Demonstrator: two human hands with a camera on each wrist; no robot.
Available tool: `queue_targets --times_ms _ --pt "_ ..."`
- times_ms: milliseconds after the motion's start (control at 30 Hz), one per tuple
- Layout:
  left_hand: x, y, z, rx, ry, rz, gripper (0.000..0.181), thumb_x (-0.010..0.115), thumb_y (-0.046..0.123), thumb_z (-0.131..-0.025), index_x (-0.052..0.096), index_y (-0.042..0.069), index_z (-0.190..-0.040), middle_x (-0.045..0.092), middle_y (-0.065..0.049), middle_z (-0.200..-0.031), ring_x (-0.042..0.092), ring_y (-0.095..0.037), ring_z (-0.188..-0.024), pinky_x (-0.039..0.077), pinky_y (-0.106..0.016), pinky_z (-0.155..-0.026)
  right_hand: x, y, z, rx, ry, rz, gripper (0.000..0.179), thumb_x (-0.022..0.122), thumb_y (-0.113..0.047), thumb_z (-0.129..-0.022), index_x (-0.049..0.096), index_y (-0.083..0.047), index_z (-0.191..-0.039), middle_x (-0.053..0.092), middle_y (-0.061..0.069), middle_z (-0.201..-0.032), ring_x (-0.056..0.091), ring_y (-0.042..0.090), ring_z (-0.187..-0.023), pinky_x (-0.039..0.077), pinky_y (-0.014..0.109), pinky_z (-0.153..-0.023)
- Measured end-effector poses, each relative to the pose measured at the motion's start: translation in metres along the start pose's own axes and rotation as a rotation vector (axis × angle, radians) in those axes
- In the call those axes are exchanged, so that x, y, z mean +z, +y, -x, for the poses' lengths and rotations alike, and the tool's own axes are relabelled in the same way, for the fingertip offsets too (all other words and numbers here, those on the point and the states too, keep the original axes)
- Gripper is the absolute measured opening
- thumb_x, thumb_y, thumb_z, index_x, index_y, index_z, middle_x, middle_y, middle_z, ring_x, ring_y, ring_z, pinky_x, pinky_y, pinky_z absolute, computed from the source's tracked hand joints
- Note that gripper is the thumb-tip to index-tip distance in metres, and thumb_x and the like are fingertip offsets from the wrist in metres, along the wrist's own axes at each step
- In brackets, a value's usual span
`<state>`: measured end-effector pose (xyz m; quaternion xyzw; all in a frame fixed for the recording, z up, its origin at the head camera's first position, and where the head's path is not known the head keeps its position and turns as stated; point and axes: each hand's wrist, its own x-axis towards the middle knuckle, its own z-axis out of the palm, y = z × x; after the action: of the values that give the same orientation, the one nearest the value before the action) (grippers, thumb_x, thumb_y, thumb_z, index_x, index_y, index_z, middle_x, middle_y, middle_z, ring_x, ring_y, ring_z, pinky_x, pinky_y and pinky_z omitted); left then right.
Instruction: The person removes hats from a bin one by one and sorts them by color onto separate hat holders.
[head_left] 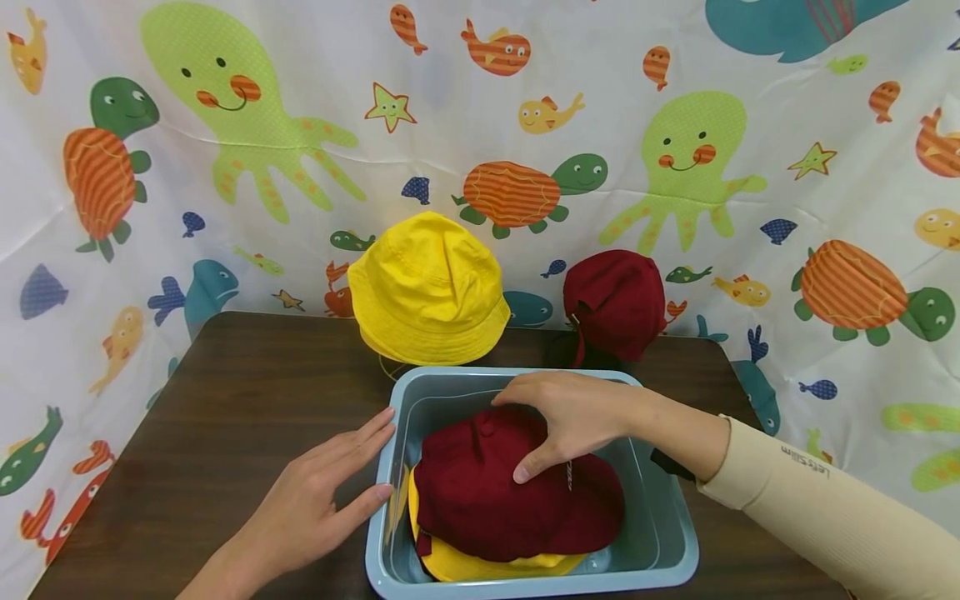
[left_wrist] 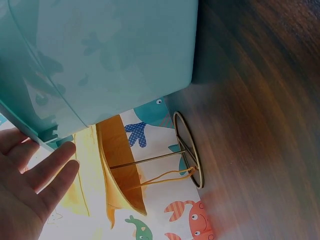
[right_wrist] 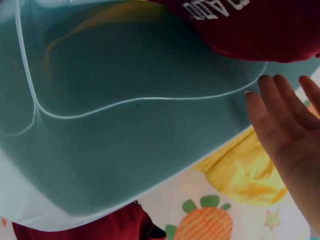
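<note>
Bare left hand (head_left: pixel 318 492) has its fingers pretty much straight, thumb sticking out. Bare right hand (head_left: pixel 573 408) is kinda arched, thumb well apart from the gently bent fingers, forearm (head_left: pixel 678 429) partly in a cream ribbed fabric sleeve (head_left: pixel 810 512).

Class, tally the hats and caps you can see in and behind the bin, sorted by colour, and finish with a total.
Maroon: 2 (upper cap in the bin; rear cap behind it)
Yellow: 2 (lower hat, mostly covered by the upper cap; rear hat behind the bin)
Total: 4 visible; anything hidden underneath cannot be counted.
</note>
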<state>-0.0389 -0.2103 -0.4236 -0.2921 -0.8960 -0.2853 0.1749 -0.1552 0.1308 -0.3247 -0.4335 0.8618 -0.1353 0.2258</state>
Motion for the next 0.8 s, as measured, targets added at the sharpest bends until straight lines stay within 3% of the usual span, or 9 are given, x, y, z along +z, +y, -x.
queue_targets --times_ms 200,400,567,800 --pt "-0.0007 0.0007 -0.0004 -0.019 -0.017 -0.012 0.072 0.083 0.023 -0.089 0.054 0.015 -0.154 0.05 0.004 -0.159 0.062 -0.016 -0.131 0.055 -0.036 -0.101 0.003 -0.0005 -0.0036 -0.008 -0.027 -0.016 0.08 0.081 -0.06 -0.082 0.06 -0.016 -0.145 0.063 -0.008 -0.133 0.057 0.01 -0.118 0.053 0.031 -0.098" --pt "-0.0003 0.0007 0.0001 -0.02 -0.016 -0.011 0.072 0.083 0.024 -0.089 0.054 0.015 -0.155 0.05 0.004 -0.159 0.062 -0.017 -0.131 0.056 -0.038 -0.099 0.0063 -0.0021 -0.006 -0.011 -0.054 -0.01 0.078 0.082 -0.058 -0.082 0.061 -0.016 -0.145 0.063 -0.007 -0.134 0.057 0.01 -0.119 0.053 0.029 -0.096" --pt "-0.0003 0.0012 0.0 -0.026 -0.021 -0.007 0.073 0.083 0.024 -0.089 0.054 0.015 -0.155 0.05 0.004 -0.159 0.062 -0.017 -0.131 0.058 -0.048 -0.095 0.0081 -0.002 -0.0068 -0.026 -0.06 -0.012 0.073 0.082 -0.056 -0.084 0.063 -0.016 -0.142 0.063 -0.008 -0.132 0.057 0.01 -0.117 0.053 0.029 -0.097" --pt "-0.0012 0.0015 -0.0003 -0.027 -0.024 -0.013 0.072 0.082 0.023 -0.089 0.053 0.015 -0.155 0.049 0.004 -0.16 0.062 -0.018 -0.131 0.058 -0.046 -0.096 0.0094 -0.0017 -0.0091 -0.067 -0.043 -0.024 0.061 0.083 -0.046 -0.087 0.066 -0.013 -0.136 0.066 -0.005 -0.124 0.058 0.009 -0.108 0.054 0.027 -0.091"
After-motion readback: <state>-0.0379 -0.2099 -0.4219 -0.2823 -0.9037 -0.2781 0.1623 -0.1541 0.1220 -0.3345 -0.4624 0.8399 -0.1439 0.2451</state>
